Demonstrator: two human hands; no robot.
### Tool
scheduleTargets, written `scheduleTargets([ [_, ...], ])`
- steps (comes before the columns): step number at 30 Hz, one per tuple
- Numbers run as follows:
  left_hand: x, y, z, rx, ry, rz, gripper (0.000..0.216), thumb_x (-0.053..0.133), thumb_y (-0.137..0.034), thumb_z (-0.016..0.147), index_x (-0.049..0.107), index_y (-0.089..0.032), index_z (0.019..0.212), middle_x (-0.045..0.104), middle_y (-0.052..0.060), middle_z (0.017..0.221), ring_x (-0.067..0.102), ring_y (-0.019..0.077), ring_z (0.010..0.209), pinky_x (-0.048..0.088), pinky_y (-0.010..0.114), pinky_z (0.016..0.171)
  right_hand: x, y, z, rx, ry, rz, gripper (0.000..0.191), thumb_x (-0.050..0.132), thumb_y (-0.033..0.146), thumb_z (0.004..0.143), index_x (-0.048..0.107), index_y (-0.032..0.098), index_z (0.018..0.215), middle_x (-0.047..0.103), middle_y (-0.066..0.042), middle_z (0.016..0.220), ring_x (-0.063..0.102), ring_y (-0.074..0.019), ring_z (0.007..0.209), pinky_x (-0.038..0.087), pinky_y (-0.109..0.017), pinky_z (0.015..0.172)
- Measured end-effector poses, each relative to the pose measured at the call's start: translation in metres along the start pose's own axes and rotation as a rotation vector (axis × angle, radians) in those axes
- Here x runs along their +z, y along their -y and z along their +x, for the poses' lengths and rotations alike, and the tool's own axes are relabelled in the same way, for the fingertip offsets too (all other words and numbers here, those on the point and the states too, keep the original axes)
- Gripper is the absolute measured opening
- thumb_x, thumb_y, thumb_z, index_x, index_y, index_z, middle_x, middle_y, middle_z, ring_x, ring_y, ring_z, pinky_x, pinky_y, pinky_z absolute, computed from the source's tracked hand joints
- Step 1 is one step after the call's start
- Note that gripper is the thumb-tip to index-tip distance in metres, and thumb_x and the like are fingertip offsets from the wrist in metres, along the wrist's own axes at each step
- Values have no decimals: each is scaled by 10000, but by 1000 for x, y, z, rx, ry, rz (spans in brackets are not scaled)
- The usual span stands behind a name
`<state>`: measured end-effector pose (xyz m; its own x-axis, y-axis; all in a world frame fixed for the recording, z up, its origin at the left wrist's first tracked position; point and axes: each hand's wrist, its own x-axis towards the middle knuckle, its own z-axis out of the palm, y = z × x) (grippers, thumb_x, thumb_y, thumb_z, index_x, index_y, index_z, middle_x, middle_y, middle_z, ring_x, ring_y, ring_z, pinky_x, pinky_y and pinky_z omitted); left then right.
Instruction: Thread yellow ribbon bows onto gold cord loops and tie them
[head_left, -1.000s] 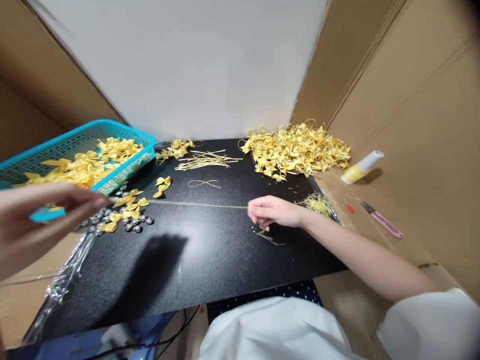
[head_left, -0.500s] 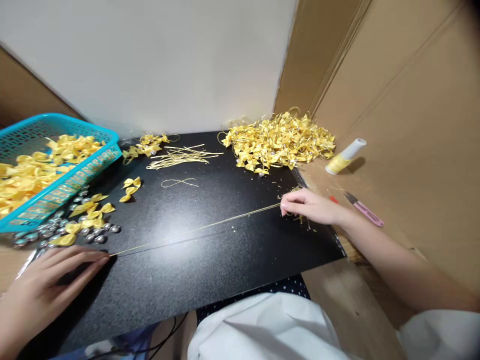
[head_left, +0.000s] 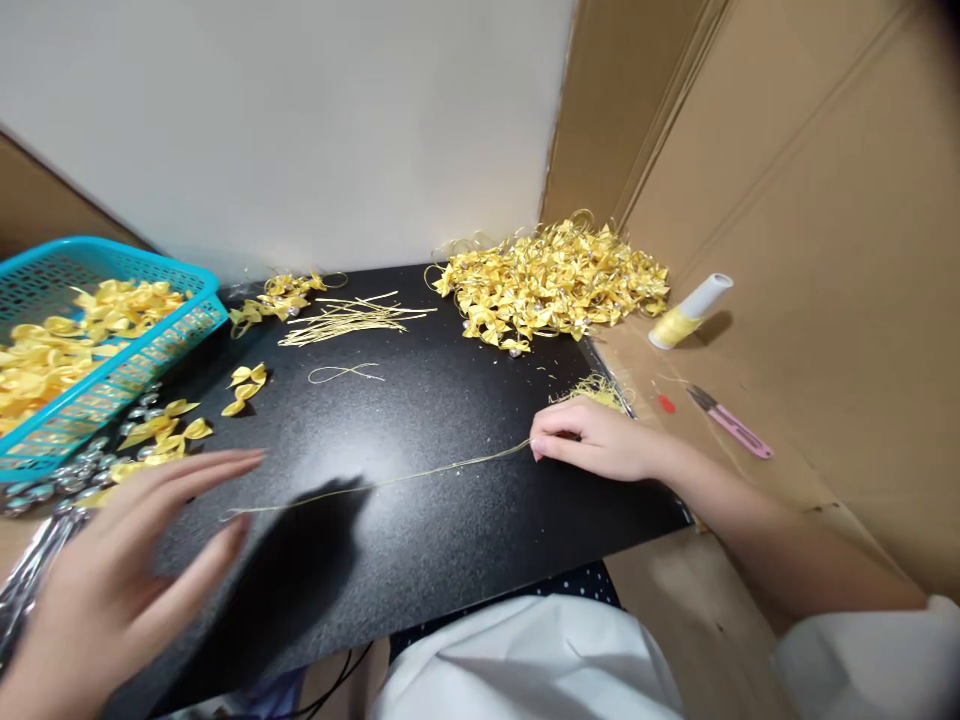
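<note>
My right hand (head_left: 589,438) pinches one end of a thin yellow cord (head_left: 420,475) above the right side of the black tabletop (head_left: 450,560). The cord sags slightly as it runs left across the table. Its other end lies by the thumb of my left hand (head_left: 142,550), whose fingers are spread and hold nothing. Just beyond that hand are loose yellow ribbon bows (head_left: 174,435) and several silver bells (head_left: 90,468), partly covered by the hand. A small loop of cord (head_left: 345,372) rests farther back on the table.
At the left stands a turquoise basket (head_left: 150,350) of bows. Cut cords (head_left: 352,318) lie at the back beside a heap of finished bows (head_left: 555,280). To the right are a thread spool (head_left: 686,315), pink snips (head_left: 731,425), a red item (head_left: 666,403) and cord scraps (head_left: 596,388).
My left hand has let go of the cord's end and opened, lifting slightly right. My right hand has shifted left, still pinching, and the taut cord has slackened.
</note>
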<state>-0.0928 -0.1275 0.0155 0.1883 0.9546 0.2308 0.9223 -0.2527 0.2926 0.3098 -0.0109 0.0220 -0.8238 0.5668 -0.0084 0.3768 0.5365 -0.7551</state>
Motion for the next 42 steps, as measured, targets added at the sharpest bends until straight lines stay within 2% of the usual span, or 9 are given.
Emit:
scheduleTargets([
  [4,48,-111,67,156,313,-466,455,508,-380,898,452,-256,1332,581,81,1311,554,251,1153,446,378,981,-2,6,10,-41,15,-7,282,458,265,958,619,153,755,632,-21,757,577,-124,714,410,-233,692],
  [8,91,-155,109,219,569,-766,397,331,-447,969,578,-171,828,593,21,728,532,151,673,446,278,678,-3,5,16,-58,6,10,284,455,251,955,604,151,736,614,-13,732,549,-116,688,399,-230,675],
  [11,108,-149,115,146,571,-958,460,323,-502,961,441,-174,660,378,-41,577,340,102,548,317,238,547,-4,-3,16,-25,-15,30,259,468,267,946,595,150,753,588,-3,718,512,-109,659,379,-225,633],
  [15,118,-138,110,24,555,-1140,492,355,-535,941,329,-190,592,285,-54,547,255,92,528,237,250,514,-12,-18,7,65,-26,98,159,621,313,851,613,154,859,518,32,664,450,-92,596,370,-213,576],
  [20,120,-139,110,-23,615,-1204,499,377,-522,935,326,-189,566,275,-54,540,239,94,529,213,266,517,-21,-28,-3,22,-229,-8,277,688,322,810,631,176,1038,618,-31,856,552,-161,830,439,-298,775],
  [24,118,-139,112,-29,640,-1178,506,369,-536,931,316,-192,564,257,-56,535,226,94,524,198,277,518,-7,-26,3,-51,-215,-79,297,705,350,815,654,209,1072,652,-54,1055,524,-203,1047,381,-374,940],
  [30,118,-140,111,-48,634,-1237,507,405,-530,928,313,-189,565,248,-55,542,223,92,524,187,274,507,6,-26,10,-84,-190,-14,163,569,257,926,664,186,815,691,-16,878,568,-158,900,359,-353,892],
  [38,122,-145,112,-454,472,-1672,386,573,-472,862,460,-169,652,219,-74,549,180,78,503,178,210,466,7,-32,7,-99,-254,9,153,592,205,896,644,179,755,675,-9,804,564,-146,810,355,-325,819],
  [42,118,-147,120,-550,339,-1794,326,696,-380,790,541,-141,630,380,-48,552,284,62,508,281,186,488,13,-32,8,-106,-281,-128,162,566,213,905,625,178,758,665,-10,799,545,-149,803,317,-334,797],
])
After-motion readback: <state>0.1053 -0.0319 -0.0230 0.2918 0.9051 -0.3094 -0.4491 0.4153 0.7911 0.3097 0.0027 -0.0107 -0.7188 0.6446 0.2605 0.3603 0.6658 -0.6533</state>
